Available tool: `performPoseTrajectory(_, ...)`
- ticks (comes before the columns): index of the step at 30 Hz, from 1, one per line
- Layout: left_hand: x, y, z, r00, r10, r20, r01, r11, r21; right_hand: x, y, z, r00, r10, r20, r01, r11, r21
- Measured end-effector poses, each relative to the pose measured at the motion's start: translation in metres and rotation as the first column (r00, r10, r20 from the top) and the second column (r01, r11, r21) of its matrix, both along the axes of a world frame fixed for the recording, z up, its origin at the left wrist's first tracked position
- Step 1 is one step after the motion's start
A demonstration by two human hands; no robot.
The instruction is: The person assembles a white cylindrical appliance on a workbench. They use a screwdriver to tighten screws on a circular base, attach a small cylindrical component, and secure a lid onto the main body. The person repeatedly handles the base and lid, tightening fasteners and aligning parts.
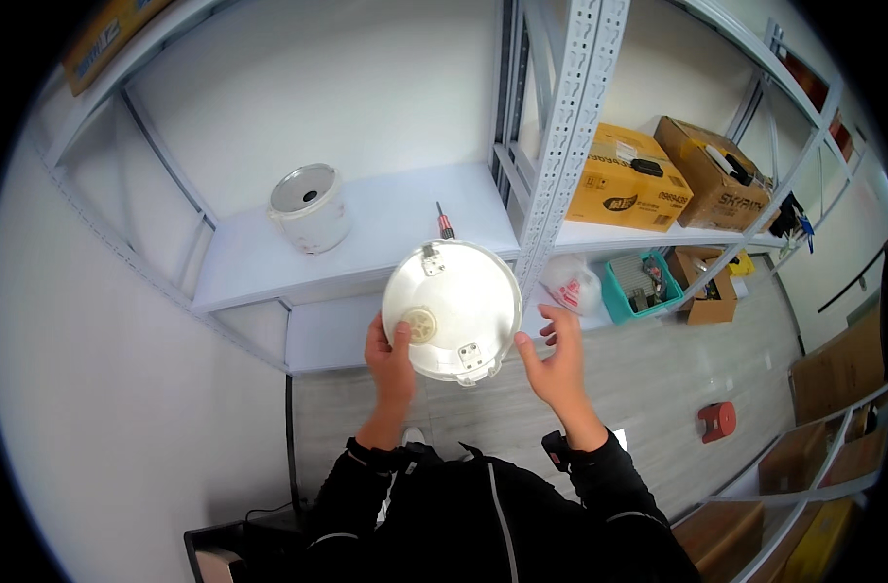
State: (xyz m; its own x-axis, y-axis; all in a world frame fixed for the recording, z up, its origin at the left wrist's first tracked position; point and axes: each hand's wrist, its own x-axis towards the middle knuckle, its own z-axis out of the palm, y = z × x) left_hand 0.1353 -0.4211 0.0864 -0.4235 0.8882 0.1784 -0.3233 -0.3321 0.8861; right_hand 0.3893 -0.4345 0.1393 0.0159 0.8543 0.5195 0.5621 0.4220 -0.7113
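Note:
My left hand (392,369) grips a round, pale appliance lid (468,301) by its left edge, thumb on its face beside a cream-coloured round fitting (420,325). The lid's face shows small metal brackets at top and bottom. Close to the lid's right rim is my right hand (558,369), fingers apart and holding nothing. Beyond the lid, a screwdriver (446,228) with a red and black handle lies on the shelf. To its left stands a white, round appliance body (313,228), lidless, with a metallic rim and a dark spot inside.
A white shelf (385,209) spans the front, beside a perforated metal post (557,146). Yellow (624,180) and brown cartons (716,175) stand on the right shelf. Below are a plastic bag (572,284) and a teal bin (642,289). A red stool (717,422) is on the floor.

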Motion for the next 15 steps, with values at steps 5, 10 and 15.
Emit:
performPoseTrajectory(5, -0.035, -0.002, 0.001, 0.981, -0.126, 0.15, 0.117, 0.991, 0.069, -0.008, 0.012, -0.019, 0.877, 0.211, -0.433, -0.37, 0.871, -0.325)
performPoseTrajectory(10, -0.058, -0.006, 0.006, 0.961, -0.199, 0.19, 0.204, 0.979, -0.008, -0.062, 0.012, 0.0, 0.684, 0.595, -0.422, -0.687, 0.719, -0.099)
performPoseTrajectory(15, -0.102, 0.005, 0.014, 0.975, -0.219, -0.035, 0.2, 0.937, -0.286, -0.111, 0.03, -0.003, 0.643, 0.623, -0.445, -0.717, 0.694, -0.066)
